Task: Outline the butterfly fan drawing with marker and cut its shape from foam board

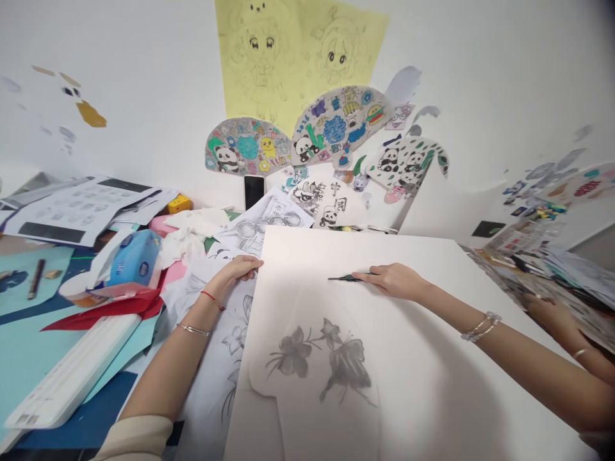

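A large white board [432, 256] lies tilted in front of me. On it rests a white cut-out sheet [307, 410] with rounded edges, bearing a grey drawing of flowers and a butterfly [350, 362]. My left hand [243, 267] pinches the board's upper left edge, fingers closed. In my right hand [391, 280] is a dark, slim tool with a thin pointed tip [342, 278], held nearly flat with the tip to the left; I cannot tell if it is a knife or a pencil. The tip is above the drawing, at or close to the white surface.
Left of the board lie flower sketches [235, 336], a blue tissue pack [134, 259], a long white box [77, 371] and red paper [96, 314]. A phone [254, 192] leans on the wall below decorated fans [336, 125]. Another hand and forearm [560, 320] show at the right.
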A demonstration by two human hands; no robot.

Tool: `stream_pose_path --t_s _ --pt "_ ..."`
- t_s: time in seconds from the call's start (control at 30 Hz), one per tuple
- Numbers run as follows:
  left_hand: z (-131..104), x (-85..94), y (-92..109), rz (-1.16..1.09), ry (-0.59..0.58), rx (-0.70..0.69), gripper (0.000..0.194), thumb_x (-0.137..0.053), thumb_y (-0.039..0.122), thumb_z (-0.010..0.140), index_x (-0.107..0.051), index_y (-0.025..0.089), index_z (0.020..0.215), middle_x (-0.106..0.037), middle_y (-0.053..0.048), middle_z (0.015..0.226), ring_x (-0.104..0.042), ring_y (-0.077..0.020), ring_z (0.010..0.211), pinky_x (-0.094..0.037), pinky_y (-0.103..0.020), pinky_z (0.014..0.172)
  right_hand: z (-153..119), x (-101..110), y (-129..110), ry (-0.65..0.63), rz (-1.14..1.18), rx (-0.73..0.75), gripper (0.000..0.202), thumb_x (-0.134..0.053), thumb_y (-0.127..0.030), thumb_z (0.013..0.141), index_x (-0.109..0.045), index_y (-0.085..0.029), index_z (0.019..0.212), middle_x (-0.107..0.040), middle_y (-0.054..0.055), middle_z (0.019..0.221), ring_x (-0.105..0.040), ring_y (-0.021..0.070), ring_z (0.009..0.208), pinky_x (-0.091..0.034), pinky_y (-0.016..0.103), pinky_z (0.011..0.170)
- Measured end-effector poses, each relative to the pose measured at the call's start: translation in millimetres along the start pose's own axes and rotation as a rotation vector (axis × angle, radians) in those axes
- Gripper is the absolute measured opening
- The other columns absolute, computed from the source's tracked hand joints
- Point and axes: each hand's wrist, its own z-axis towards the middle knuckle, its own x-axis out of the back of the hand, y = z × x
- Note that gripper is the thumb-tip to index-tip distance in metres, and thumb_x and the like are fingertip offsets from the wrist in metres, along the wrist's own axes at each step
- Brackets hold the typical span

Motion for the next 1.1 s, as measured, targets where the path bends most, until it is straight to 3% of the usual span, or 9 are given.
stream_pose_path --t_s 0.13,0.3,0.53,0.73,0.97,1.1 --pt "-2 -1.0 3 -0.010 0.013 0.006 0.026 -0.056 0.035 0.089 -0.056 0.012 0.075 -0.044 0.008 0.050 -0.030 -0.0029 0.034 -0.023 -0.017 0.035 -21 -6 6 -0.058 0.011 -0.038 0.051 -0.033 -0.016 0.092 -0.034 -0.030 0.140 -0.057 0.004 0.079 -0.047 0.0111 0.057 -0.014 0.027 0.049" --pt "-3 -1.5 4 -0.037 0.028 0.013 0.026 -0.058 0.035 0.085 -0.056 0.013 0.072 -0.045 0.008 0.047 -0.032 -0.0040 0.034 -0.024 -0.018 0.036 -44 -13 14 -0.005 0.010 -0.034 0.047 -0.032 -0.018 0.093 -0.035 -0.029 0.139 -0.058 0.003 0.080 -0.048 0.0104 0.056 -0.016 0.025 0.049" --pt "-2 -1.3 5 -0.079 0.050 0.009 0.026 -0.069 0.038 0.068 -0.059 0.014 0.068 -0.047 0.005 0.040 -0.033 -0.0066 0.030 -0.020 -0.021 0.035 -64 -22 21 0.016 -0.036 -0.043 0.052 -0.032 -0.016 0.092 -0.030 -0.029 0.142 -0.057 0.001 0.078 -0.047 0.0093 0.054 -0.016 0.025 0.048" --pt "-5 -3.1 9 -0.061 0.055 0.026 0.021 -0.064 0.032 0.078 -0.059 0.012 0.070 -0.045 0.007 0.041 -0.031 -0.0051 0.030 -0.020 -0.019 0.034 -69 -21 17 0.001 0.005 -0.106 0.051 -0.032 -0.017 0.093 -0.032 -0.031 0.141 -0.057 0.001 0.078 -0.045 0.0087 0.053 -0.018 0.024 0.048" --pt "-3 2.3 5 -0.038 0.085 0.038 0.023 -0.056 0.032 0.089 -0.058 0.011 0.080 -0.048 0.007 0.054 -0.035 -0.0029 0.036 -0.031 -0.016 0.037 -88 -20 17 -0.117 0.031 -0.252 0.049 -0.028 -0.020 0.094 -0.033 -0.035 0.141 -0.059 0.002 0.080 -0.046 0.0089 0.052 -0.015 0.024 0.048" --pt "3 2.6 1 -0.001 0.093 0.051 0.023 -0.056 0.032 0.090 -0.059 0.011 0.083 -0.053 0.005 0.061 -0.044 -0.0042 0.043 -0.038 -0.017 0.040 -85 -7 13 -0.175 0.072 -0.335 0.047 -0.030 -0.025 0.094 -0.035 -0.040 0.139 -0.062 0.002 0.082 -0.048 0.0097 0.052 -0.018 0.022 0.048"
